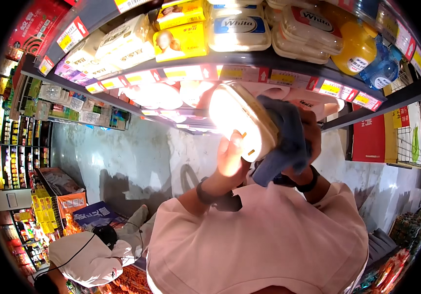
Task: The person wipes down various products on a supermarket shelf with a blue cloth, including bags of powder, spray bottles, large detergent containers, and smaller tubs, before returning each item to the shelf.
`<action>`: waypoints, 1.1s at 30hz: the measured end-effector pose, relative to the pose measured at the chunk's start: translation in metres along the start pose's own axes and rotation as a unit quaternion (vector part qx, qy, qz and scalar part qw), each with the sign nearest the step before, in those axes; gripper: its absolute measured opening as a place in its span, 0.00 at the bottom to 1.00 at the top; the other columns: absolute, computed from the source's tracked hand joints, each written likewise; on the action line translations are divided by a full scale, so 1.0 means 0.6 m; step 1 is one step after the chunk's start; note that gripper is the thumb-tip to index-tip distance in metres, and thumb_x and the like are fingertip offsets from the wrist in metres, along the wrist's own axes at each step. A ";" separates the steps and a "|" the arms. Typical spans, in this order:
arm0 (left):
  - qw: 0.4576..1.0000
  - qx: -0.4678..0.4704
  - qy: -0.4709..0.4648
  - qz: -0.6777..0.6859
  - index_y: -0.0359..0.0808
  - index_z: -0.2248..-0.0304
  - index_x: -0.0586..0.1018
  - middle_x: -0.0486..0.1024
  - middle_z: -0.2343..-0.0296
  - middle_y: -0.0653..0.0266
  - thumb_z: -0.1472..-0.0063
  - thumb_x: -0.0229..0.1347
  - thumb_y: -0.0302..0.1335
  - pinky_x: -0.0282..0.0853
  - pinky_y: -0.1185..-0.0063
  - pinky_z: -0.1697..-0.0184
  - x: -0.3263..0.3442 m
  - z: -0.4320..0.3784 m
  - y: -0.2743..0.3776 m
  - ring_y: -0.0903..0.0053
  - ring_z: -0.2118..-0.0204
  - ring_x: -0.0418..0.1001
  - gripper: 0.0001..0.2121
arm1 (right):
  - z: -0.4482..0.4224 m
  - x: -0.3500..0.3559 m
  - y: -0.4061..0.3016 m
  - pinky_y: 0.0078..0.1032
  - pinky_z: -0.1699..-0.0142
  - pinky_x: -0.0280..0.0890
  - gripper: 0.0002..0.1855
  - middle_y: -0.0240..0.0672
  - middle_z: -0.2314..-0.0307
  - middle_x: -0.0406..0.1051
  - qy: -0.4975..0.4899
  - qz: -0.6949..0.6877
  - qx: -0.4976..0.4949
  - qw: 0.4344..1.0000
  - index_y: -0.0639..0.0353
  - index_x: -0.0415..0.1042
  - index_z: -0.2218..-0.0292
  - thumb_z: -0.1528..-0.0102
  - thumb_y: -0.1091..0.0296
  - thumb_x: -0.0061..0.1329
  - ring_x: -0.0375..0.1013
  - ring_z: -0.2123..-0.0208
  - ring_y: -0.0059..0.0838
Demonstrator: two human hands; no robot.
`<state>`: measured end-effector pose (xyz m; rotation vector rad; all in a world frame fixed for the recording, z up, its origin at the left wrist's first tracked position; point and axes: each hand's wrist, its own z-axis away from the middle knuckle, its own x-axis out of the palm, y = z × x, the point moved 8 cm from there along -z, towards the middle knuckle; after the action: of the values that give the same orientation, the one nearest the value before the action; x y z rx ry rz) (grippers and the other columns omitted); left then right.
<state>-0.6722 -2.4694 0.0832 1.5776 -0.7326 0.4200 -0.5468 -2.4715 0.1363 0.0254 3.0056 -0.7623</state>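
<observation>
My left hand grips the lower end of a pale plastic soap box, tilted up in front of my chest. Strong light washes out the box's near-left face. A dark blue cloth is bunched in my right hand and lies against the box's right side. The cloth hides part of the box and some of my right fingers. Both wrists wear dark bands. Just beyond my hands, on the shelf, sit similar lidded boxes with a blue label and a red label.
Yellow soap packs, wrapped bar packs and yellow and blue bottles share the shelf. Price tags line its edge. Large pink-white packages sit underneath. Another person is at the lower left. A red carton stands right.
</observation>
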 end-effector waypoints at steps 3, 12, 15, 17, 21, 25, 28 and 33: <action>0.996 -0.049 0.020 0.066 0.31 0.53 0.62 0.67 0.62 0.62 0.42 0.43 0.49 0.63 0.81 0.59 -0.082 0.012 -0.049 0.78 0.61 0.66 0.29 | 0.006 -0.005 0.056 0.26 0.53 0.57 0.25 0.42 0.60 0.63 0.072 -0.150 0.215 0.962 0.60 0.63 0.61 0.62 0.72 0.56 0.64 0.59 0.32; 0.910 -0.255 -0.175 0.278 0.28 0.52 0.63 0.70 0.60 0.55 0.40 0.41 0.37 0.69 0.79 0.62 -0.039 0.012 -0.032 0.71 0.62 0.72 0.23 | 0.009 0.009 0.088 0.27 0.45 0.51 0.43 0.41 0.51 0.60 -0.209 -0.221 0.272 0.913 0.65 0.59 0.50 0.68 0.67 0.62 0.59 0.49 0.30; 0.887 -0.365 -0.037 0.279 0.27 0.54 0.64 0.72 0.73 0.52 0.41 0.38 0.39 0.60 0.79 0.89 -0.052 0.037 -0.042 0.72 0.82 0.69 0.23 | 0.013 0.008 0.096 0.25 0.46 0.55 0.42 0.40 0.51 0.61 -0.234 -0.230 0.308 0.893 0.65 0.60 0.50 0.67 0.69 0.62 0.62 0.52 0.27; 0.896 -0.408 -0.072 0.159 0.28 0.56 0.67 0.72 0.71 0.56 0.43 0.44 0.35 0.64 0.80 0.79 -0.054 0.035 -0.048 0.75 0.76 0.70 0.20 | 0.027 0.009 0.105 0.24 0.50 0.59 0.41 0.41 0.57 0.67 -0.249 -0.224 0.335 0.881 0.67 0.60 0.51 0.67 0.67 0.64 0.67 0.56 0.28; 0.927 -0.170 -0.205 -0.264 0.29 0.53 0.63 0.73 0.71 0.56 0.46 0.52 0.26 0.67 0.82 0.72 -0.029 -0.006 0.005 0.77 0.73 0.72 0.22 | 0.053 -0.005 0.124 0.22 0.50 0.59 0.35 0.35 0.62 0.69 -0.228 -0.154 0.333 0.902 0.64 0.66 0.56 0.70 0.73 0.62 0.67 0.59 0.22; 0.965 -0.220 -0.144 0.007 0.31 0.48 0.57 0.71 0.66 0.51 0.51 0.57 0.25 0.70 0.80 0.80 -0.037 -0.006 -0.025 0.72 0.76 0.74 0.32 | 0.077 -0.015 0.135 0.21 0.51 0.60 0.35 0.33 0.63 0.69 -0.136 -0.191 0.426 0.874 0.63 0.66 0.57 0.71 0.76 0.61 0.67 0.60 0.22; 0.972 -0.202 -0.111 -0.033 0.31 0.48 0.57 0.70 0.62 0.53 0.51 0.57 0.26 0.71 0.81 0.76 -0.056 -0.013 -0.031 0.72 0.71 0.74 0.32 | 0.101 -0.013 0.146 0.20 0.52 0.60 0.33 0.32 0.63 0.69 -0.080 -0.238 0.476 0.843 0.64 0.66 0.57 0.69 0.77 0.59 0.67 0.61 0.20; 0.986 -0.160 0.052 0.009 0.31 0.50 0.59 0.69 0.59 0.58 0.48 0.55 0.28 0.67 0.79 0.59 -0.091 -0.017 -0.016 0.74 0.60 0.69 0.28 | 0.112 -0.009 0.154 0.19 0.54 0.61 0.30 0.31 0.63 0.69 -0.063 -0.251 0.501 0.826 0.64 0.66 0.57 0.65 0.75 0.57 0.67 0.62 0.19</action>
<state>-0.7043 -2.4478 0.0418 1.2391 -0.6958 0.3734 -0.5368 -2.4222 0.0336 -0.7552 2.1141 -2.1640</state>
